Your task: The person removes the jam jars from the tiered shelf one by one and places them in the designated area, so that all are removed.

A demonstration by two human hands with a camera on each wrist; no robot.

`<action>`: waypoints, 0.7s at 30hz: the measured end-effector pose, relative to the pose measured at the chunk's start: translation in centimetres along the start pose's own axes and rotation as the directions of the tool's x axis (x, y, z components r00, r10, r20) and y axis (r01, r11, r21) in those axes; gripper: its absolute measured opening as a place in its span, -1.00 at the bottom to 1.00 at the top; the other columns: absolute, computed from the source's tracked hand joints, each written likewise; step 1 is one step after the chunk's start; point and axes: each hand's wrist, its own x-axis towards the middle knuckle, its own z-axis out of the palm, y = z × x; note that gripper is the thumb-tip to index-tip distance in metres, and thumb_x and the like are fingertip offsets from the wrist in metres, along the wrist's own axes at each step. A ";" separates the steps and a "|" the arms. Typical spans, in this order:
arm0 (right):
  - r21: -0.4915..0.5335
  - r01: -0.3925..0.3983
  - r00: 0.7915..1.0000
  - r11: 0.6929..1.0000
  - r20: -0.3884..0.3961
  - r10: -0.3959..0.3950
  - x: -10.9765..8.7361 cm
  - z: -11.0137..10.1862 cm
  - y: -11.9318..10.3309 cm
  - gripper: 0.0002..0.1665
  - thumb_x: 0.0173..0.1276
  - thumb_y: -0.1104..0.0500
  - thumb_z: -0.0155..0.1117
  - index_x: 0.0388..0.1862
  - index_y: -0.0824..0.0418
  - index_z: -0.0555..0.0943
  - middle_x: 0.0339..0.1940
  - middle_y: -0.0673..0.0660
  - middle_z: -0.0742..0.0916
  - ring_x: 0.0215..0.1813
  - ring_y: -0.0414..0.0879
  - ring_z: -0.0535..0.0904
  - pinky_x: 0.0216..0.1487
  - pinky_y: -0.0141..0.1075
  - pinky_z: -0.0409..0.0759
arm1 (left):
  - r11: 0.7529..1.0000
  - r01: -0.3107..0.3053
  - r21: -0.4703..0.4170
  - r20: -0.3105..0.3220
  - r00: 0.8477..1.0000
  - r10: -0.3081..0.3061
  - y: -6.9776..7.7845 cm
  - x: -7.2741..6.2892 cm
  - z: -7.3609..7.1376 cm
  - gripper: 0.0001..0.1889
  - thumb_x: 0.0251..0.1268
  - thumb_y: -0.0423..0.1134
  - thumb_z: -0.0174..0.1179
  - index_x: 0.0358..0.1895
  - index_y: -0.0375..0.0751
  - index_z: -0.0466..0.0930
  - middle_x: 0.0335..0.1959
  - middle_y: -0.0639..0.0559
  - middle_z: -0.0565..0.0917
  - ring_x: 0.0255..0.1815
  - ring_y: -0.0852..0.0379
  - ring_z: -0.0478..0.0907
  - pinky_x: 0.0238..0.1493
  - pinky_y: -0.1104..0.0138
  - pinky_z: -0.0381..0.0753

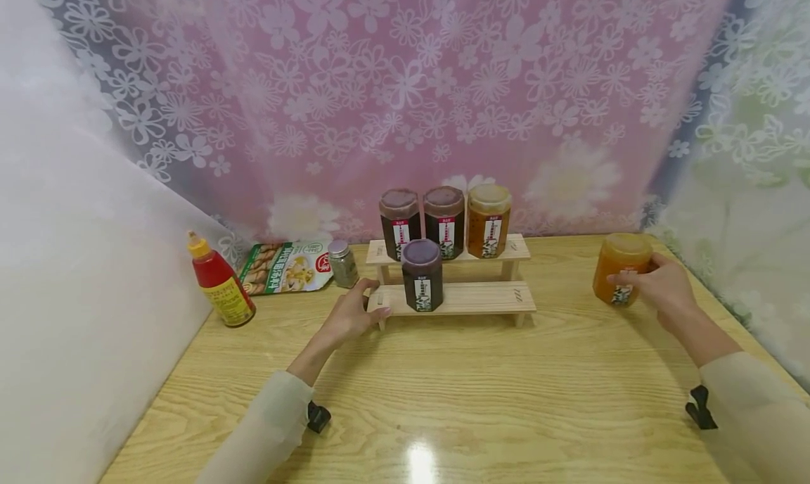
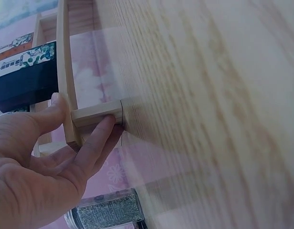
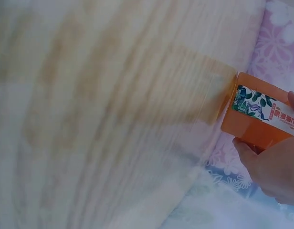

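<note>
My left hand (image 1: 354,311) grips the left end of the lower step of a two-step wooden rack (image 1: 481,297); in the left wrist view its thumb lies on the top board and its fingers (image 2: 101,138) reach under to the leg. On that step stands a dark jam jar (image 1: 422,276). Two more dark jars (image 1: 400,220) and an amber jar (image 1: 489,224) stand on the upper step. At the table's right side my right hand (image 1: 664,287) holds an orange jam jar (image 1: 620,269) by its sides, upright; its label (image 3: 266,109) shows in the right wrist view.
A small spice jar (image 1: 342,264) stands just left of the rack. Beside it lies a green-and-white food packet (image 1: 291,267). A red sauce bottle (image 1: 220,283) with a yellow cap is at the left edge. A floral curtain (image 1: 411,104) hangs behind the wooden table (image 1: 474,399).
</note>
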 end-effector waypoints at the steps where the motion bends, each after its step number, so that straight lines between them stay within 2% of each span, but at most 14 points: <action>1: 0.002 -0.002 1.000 1.000 -0.003 0.002 0.1 0.0 0.1 0.11 0.44 -0.11 0.42 0.62 0.48 0.10 0.53 0.51 0.32 0.44 0.42 0.27 0.33 0.34 0.32 | 1.000 -0.002 -0.001 -0.001 1.000 0.002 0.0 0.0 0.0 -0.37 0.41 -0.15 0.40 0.46 -0.20 0.40 0.10 -0.32 0.72 0.06 -0.11 0.69 -0.03 0.08 0.63; 5: 0.015 -0.017 1.000 1.000 -0.008 0.017 0.4 -0.3 0.4 0.13 0.42 -0.13 0.44 0.64 0.44 0.10 0.47 0.45 0.37 0.43 0.40 0.27 0.35 0.34 0.31 | 1.000 0.000 0.000 0.004 1.000 0.000 -0.1 0.1 0.1 -0.36 0.41 -0.13 0.40 0.47 -0.19 0.39 0.13 -0.31 0.71 0.07 -0.10 0.69 -0.03 0.09 0.63; 7: 0.025 -0.024 1.000 0.999 -0.001 0.024 0.4 -0.5 0.5 0.15 0.40 -0.13 0.46 0.66 0.41 0.09 0.36 0.33 0.46 0.38 0.33 0.32 0.36 0.34 0.29 | 1.000 0.001 0.002 0.005 1.000 -0.001 -0.1 0.1 0.1 -0.35 0.41 -0.13 0.40 0.47 -0.20 0.39 0.14 -0.32 0.70 0.07 -0.11 0.69 -0.03 0.08 0.63; 10: 0.033 -0.019 1.000 0.999 0.014 0.019 0.4 -0.7 0.5 0.16 0.38 -0.13 0.49 0.66 0.39 0.10 0.14 0.03 0.54 0.16 0.00 0.47 0.37 0.32 0.30 | 1.000 0.002 0.002 0.002 1.000 -0.002 -0.1 0.1 0.0 -0.35 0.41 -0.13 0.40 0.47 -0.18 0.39 0.13 -0.31 0.71 0.07 -0.10 0.68 -0.03 0.09 0.62; 13: 0.039 0.005 0.999 0.999 0.039 -0.007 0.4 -1.0 0.5 0.13 0.39 -0.13 0.48 0.65 0.36 0.11 0.00 -0.21 0.51 -0.04 -0.36 0.44 0.34 0.24 0.34 | 1.000 -0.013 -0.006 -0.004 1.000 0.013 0.0 0.0 -0.1 -0.36 0.40 -0.16 0.41 0.46 -0.20 0.40 0.05 -0.31 0.74 -0.01 -0.08 0.71 -0.07 0.11 0.62; 15: 0.044 0.022 0.998 0.999 0.062 -0.024 0.4 -1.0 0.5 0.09 0.41 -0.12 0.46 0.63 0.36 0.11 -0.01 -0.26 0.49 -0.09 -0.46 0.41 0.31 0.19 0.36 | 1.000 -0.023 -0.016 -0.005 1.000 0.023 0.0 -0.1 -0.2 -0.36 0.39 -0.17 0.41 0.45 -0.22 0.40 -0.01 -0.30 0.76 -0.06 -0.05 0.72 -0.12 0.14 0.62; 18: 0.047 0.037 0.995 0.998 0.089 -0.041 0.4 -1.1 0.6 0.08 0.44 -0.10 0.43 0.61 0.39 0.07 0.05 -0.21 0.48 -0.08 -0.46 0.39 0.30 0.20 0.35 | 0.999 -0.035 -0.024 -0.005 0.999 0.035 0.0 -0.1 -0.1 -0.37 0.39 -0.19 0.41 0.44 -0.24 0.41 -0.05 -0.30 0.77 -0.10 -0.03 0.73 -0.16 0.16 0.63; 19: 0.043 0.045 0.995 0.998 0.091 -0.049 0.4 -1.1 0.6 0.05 0.45 -0.10 0.43 0.60 0.37 0.08 0.06 -0.20 0.47 -0.07 -0.44 0.39 0.28 0.13 0.39 | 0.999 -0.035 -0.026 -0.004 0.999 0.035 0.0 -0.1 -0.1 -0.37 0.39 -0.20 0.41 0.45 -0.25 0.41 -0.06 -0.30 0.77 -0.11 -0.02 0.73 -0.16 0.17 0.63; 21: 0.064 0.053 0.994 0.997 0.096 -0.059 0.3 -1.1 0.5 0.07 0.45 -0.09 0.42 0.63 0.33 0.05 0.09 -0.20 0.45 -0.04 -0.44 0.37 0.35 0.21 0.35 | 0.999 -0.035 -0.027 -0.003 0.999 0.035 0.0 -0.1 -0.1 -0.37 0.38 -0.19 0.42 0.45 -0.25 0.41 -0.06 -0.30 0.77 -0.11 -0.02 0.73 -0.16 0.17 0.62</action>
